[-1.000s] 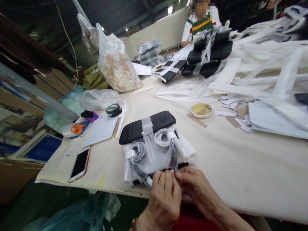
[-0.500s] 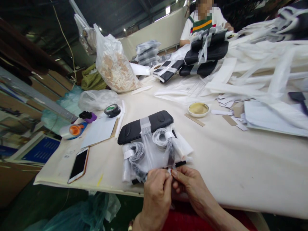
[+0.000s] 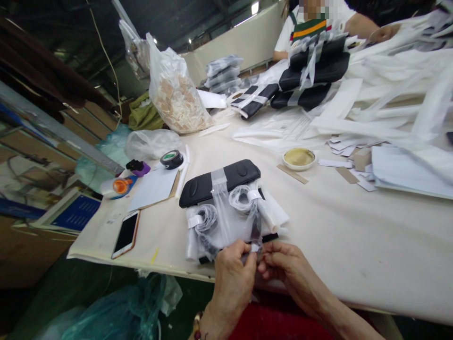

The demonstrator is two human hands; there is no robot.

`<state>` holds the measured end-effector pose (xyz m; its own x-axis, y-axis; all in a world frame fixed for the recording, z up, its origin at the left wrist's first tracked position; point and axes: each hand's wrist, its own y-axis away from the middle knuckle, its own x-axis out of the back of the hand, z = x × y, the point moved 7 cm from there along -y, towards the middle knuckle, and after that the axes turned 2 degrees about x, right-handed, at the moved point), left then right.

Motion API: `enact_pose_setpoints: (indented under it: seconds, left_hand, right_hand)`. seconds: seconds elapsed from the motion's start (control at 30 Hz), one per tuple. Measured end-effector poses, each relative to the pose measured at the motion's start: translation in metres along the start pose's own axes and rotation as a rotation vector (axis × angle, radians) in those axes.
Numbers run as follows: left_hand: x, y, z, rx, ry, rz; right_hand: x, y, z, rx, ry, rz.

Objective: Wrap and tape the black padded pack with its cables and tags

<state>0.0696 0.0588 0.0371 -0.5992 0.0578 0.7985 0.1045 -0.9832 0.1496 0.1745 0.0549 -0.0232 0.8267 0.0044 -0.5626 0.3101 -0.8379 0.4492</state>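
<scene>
Both hands at the near edge of the counter [image 3: 354, 245], pinching the bottom end of a clear plastic strip [image 3: 226, 212] that runs down over a bundled pack [image 3: 230, 208]: black padded bar at the far side, bagged coiled cables and white tubes nearer. Left hand [image 3: 233, 278] closed, thumb and forefinger nipped on the strip's lower end beside a small white tab [image 3: 254, 247]; right hand [image 3: 286, 271] closed too, fingertips meeting the left's at that same spot, though exactly what sits between the right fingers cannot be told. Best handled, by the look of it, with the strip kept taut and centred, pulled straight toward the near edge, the pack left flat so the cables do not slide out, and the end pressed down without creases. Risk judged: loose film bunching, or the pack tipping over the near edge. Elsewhere: a phone [image 3: 126, 233] toward the near left corner, a tape roll [image 3: 171, 159] and an orange-capped bottle [image 3: 118, 186] along the left edge, a small dish [image 3: 299, 158] mid-counter, a co-worker's striped shirt [image 3: 307, 27] at the far edge. Against the earlier frame: the hands sit a touch further right with fingertips pressed closer together; the pack lies in the same spot.
</scene>
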Motion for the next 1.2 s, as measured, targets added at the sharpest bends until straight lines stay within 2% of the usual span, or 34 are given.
enact_pose_setpoints:
  seconds: [0.07, 0.17, 0.3, 0.4, 0.53, 0.73, 0.83, 1.0, 1.07, 1.2]
  left_hand:
    - [-0.001, 0.001, -0.002, -0.005, -0.004, 0.014]
    - [-0.001, 0.001, -0.004, -0.001, 0.011, 0.009]
    - [0.000, -0.001, -0.005, 0.003, 0.063, -0.018]
    - [0.002, -0.002, -0.003, 0.010, 0.088, -0.039]
    - [0.004, -0.003, -0.001, 0.019, 0.109, -0.048]
    - [0.005, -0.003, -0.001, 0.047, 0.080, -0.067]
    - [0.005, -0.004, 0.000, 0.051, 0.052, -0.069]
    - [0.002, -0.002, 0.002, 0.006, -0.059, -0.045]
    - [0.001, 0.000, 0.003, -0.076, -0.125, 0.012]
    - [0.003, 0.009, 0.012, -0.369, -0.243, 0.193]
  right_hand:
    - [0.000, 0.000, -0.005, 0.058, 0.114, -0.065]
    - [0.001, -0.001, -0.015, 0.234, 0.369, -0.118]
    - [0.002, 0.000, -0.028, 0.544, 0.804, -0.105]
    - [-0.003, 0.007, -0.038, 0.837, 1.062, -0.101]
    - [-0.012, 0.023, -0.051, 1.214, 1.250, -0.088]
    - [-0.026, 0.047, -0.065, 1.574, 1.414, -0.114]
    - [-0.033, 0.052, -0.069, 1.642, 1.457, -0.209]
    - [-0.042, 0.049, -0.067, 1.621, 1.488, -0.403]
    - [-0.044, 0.047, -0.067, 1.614, 1.498, -0.449]
    - [-0.047, 0.041, -0.064, 1.592, 1.571, -0.486]
